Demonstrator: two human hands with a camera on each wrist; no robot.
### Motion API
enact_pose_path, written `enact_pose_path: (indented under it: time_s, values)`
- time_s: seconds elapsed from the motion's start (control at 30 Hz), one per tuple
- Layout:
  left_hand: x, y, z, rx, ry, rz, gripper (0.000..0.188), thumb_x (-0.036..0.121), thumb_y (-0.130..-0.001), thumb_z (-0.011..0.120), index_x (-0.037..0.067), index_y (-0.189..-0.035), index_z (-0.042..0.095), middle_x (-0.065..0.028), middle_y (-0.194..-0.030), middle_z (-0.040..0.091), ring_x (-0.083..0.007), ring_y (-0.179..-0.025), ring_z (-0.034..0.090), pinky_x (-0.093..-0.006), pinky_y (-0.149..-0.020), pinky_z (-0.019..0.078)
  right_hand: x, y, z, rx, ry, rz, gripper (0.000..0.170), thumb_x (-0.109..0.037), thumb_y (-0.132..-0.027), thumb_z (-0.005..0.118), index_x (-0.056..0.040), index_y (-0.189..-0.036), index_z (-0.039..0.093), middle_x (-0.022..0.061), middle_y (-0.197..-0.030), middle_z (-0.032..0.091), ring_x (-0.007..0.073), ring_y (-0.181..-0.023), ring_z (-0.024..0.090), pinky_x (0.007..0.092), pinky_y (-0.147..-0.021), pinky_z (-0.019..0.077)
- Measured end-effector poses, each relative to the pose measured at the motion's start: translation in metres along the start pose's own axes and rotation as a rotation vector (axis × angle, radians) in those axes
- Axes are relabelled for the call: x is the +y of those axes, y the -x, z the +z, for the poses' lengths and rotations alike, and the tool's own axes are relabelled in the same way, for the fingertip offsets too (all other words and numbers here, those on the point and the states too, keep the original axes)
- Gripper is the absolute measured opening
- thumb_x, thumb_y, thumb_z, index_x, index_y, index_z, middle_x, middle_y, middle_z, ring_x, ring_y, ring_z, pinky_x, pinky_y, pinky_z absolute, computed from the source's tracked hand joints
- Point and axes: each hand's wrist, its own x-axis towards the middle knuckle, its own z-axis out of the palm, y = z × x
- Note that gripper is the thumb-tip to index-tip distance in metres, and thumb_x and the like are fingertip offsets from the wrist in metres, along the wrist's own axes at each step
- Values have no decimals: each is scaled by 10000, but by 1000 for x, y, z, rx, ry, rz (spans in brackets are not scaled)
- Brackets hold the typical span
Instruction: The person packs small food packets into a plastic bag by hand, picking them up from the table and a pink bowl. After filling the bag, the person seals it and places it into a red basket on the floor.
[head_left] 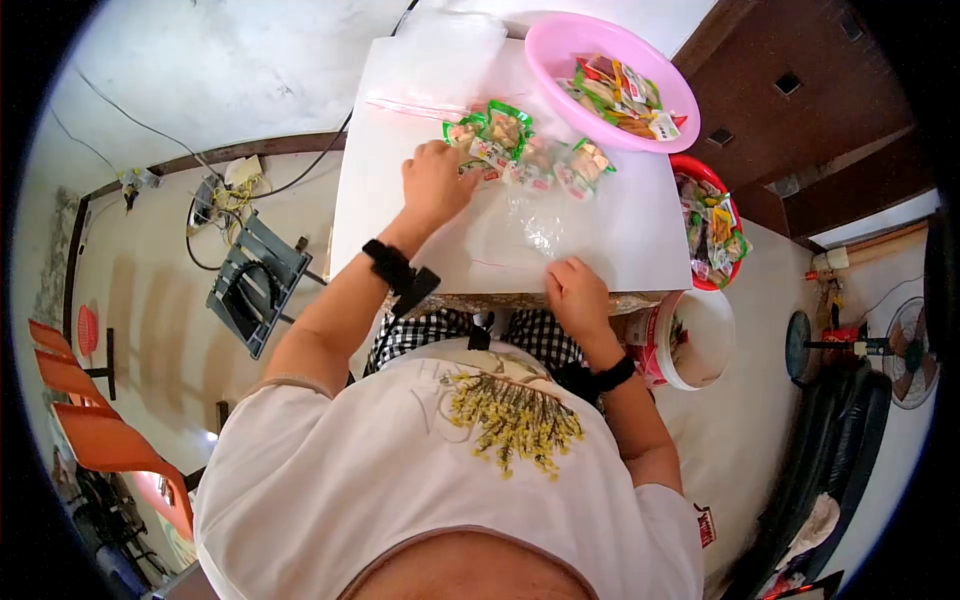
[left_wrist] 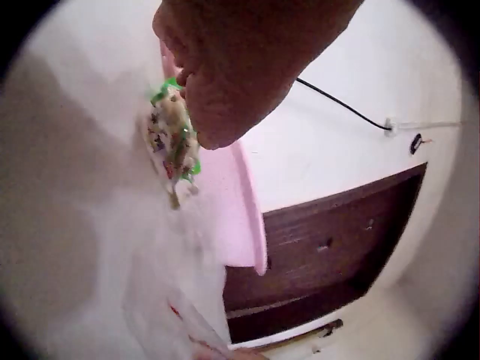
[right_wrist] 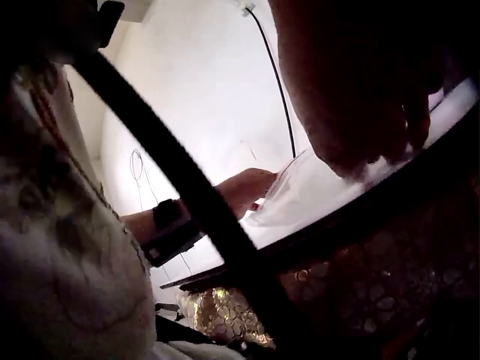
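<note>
My left hand (head_left: 437, 185) reaches over the left part of the white tabletop (head_left: 400, 240), its fingers bent down beside several small snack packets (head_left: 505, 128) with green edges. In the left wrist view, the fingertips come right up to a packet (left_wrist: 176, 135); whether they grip it I cannot tell. By the near edge, my right hand (head_left: 578, 298) pinches the rim of a clear plastic bag (head_left: 540, 230), which lies flat toward the packets. A red line (left_wrist: 176, 310) runs along the bag in the left wrist view. The right fingertips are dark in their own wrist view.
A stack of clear bags (head_left: 435, 70) lies at the back left of the table. At the back right stands a pink basin (head_left: 540, 50) of packets. Below it are a red basin (head_left: 740, 270) of packets and a white bucket (head_left: 710, 340). A dark folding stool (head_left: 255, 285) stands left.
</note>
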Motion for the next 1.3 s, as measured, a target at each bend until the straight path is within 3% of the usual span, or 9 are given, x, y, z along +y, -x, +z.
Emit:
enact_pose_path:
  time_s: [0.23, 0.33, 0.53, 0.67, 0.77, 0.9, 1.0, 1.2, 1.3]
  values:
    - [-21, -23, 41, -42, -222, -225, 371, 353, -783, 659, 73, -1026, 636, -118, -1087, 591, -299, -1061, 506, -473, -838, 420, -1, 3, 8, 64, 21, -57, 158, -82, -798, 619, -34, -948, 631, 135, -848, 591, 344, -808, 565, 424, -681, 464]
    - [-29, -26, 58, 14, -58, -302, 236, 256, -785, 639, 51, -894, 678, -130, -1173, 559, -314, -1264, 357, -546, -958, 290, -4, 4, 5, 75, 15, -67, 181, -75, -787, 626, -25, -961, 632, 140, -851, 592, 340, -811, 566, 417, -686, 465]
    - [-49, -13, 25, 8, 381, -373, 167, 131, -807, 579, 0, -896, 630, -169, -898, 655, -319, -893, 616, -434, -787, 469, -2, 5, 3, 85, -63, -48, 166, -91, -790, 624, -29, -944, 628, 140, -847, 584, 345, -800, 565, 418, -688, 465]
    - [-95, 13, 13, 31, 492, -383, 170, 77, -840, 565, -30, -969, 593, -156, -816, 647, -235, -761, 630, -342, -650, 512, -2, 6, 5, 82, -94, -28, 130, -107, -798, 612, -49, -914, 628, 135, -841, 575, 344, -801, 562, 433, -679, 459]
    - [-107, 35, -11, 74, 359, -325, 245, 89, -823, 588, -19, -1043, 579, -175, -907, 647, -252, -752, 634, -354, -669, 514, -7, 4, 2, 83, -121, -56, 122, -101, -817, 600, -37, -918, 629, 132, -849, 578, 333, -789, 572, 401, -667, 463]
    - [-95, 50, -34, 158, -25, -6, 457, 196, -740, 720, 21, -1127, 553, -225, -1222, 535, -351, -1091, 539, -422, -890, 453, -9, 2, 2, 91, -131, -62, 114, -83, -833, 586, -19, -921, 621, 138, -841, 578, 322, -750, 579, 358, -653, 463]
    - [-74, 64, -40, 10, -97, 111, 588, 277, -670, 779, 30, -1152, 550, -227, -1213, 537, -353, -1104, 526, -441, -902, 446, -11, 2, 3, 136, -160, -43, 91, -76, -836, 585, -18, -902, 610, 134, -808, 564, 304, -715, 569, 353, -639, 456]
    - [-70, 65, -45, -82, 25, -49, 749, 304, -622, 799, -12, -1231, 500, -234, -1159, 583, -343, -1069, 564, -401, -876, 467, -14, 0, -3, 178, -197, -27, 66, -73, -814, 611, -33, -863, 590, 122, -787, 556, 307, -719, 559, 378, -633, 449]
    - [-80, 58, -43, -191, 200, -384, 712, 259, -636, 776, -28, -1227, 502, -217, -1050, 636, -327, -959, 621, -382, -807, 496, -15, -3, -3, 169, -206, -26, 65, -77, -806, 618, -45, -857, 595, 116, -796, 568, 313, -729, 569, 385, -631, 453]
